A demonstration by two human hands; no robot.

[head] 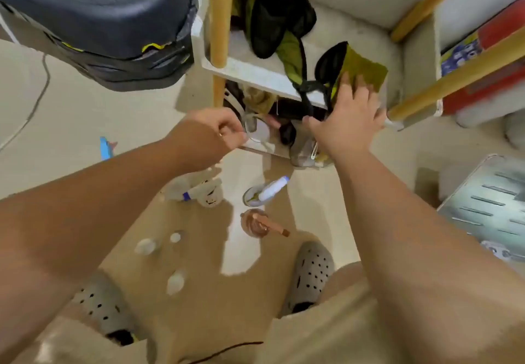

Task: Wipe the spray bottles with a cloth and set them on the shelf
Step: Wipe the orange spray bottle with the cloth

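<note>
A person stands over a white shelf unit (255, 76) with wooden posts, right hand (348, 116) spread flat, fingers pressing an olive-green cloth (366, 69) that lies at the right end of the middle board. The left hand (221, 133) reaches toward the lower board with fingers curled beside a clear container (257, 132); whether it pinches that container cannot be told through the blur. The spray bottles wait on the floor, nearer than both hands and well apart from them: a white bottle with a blue tip (271, 190) between the two arms, a clear bottle with a blue collar (196, 191) to its left under the left wrist, and a copper-coloured bottle (260, 224) nearest, just ahead of the person's grey clogs (311, 271). The step in hand looks to be taking up the cloth, with no bottle wiped yet. Done well, the fingers would close on a full fold of the cloth so it lifts free of the black strap (308, 93) lying beside it, before the person bends for the first bottle.
</note>
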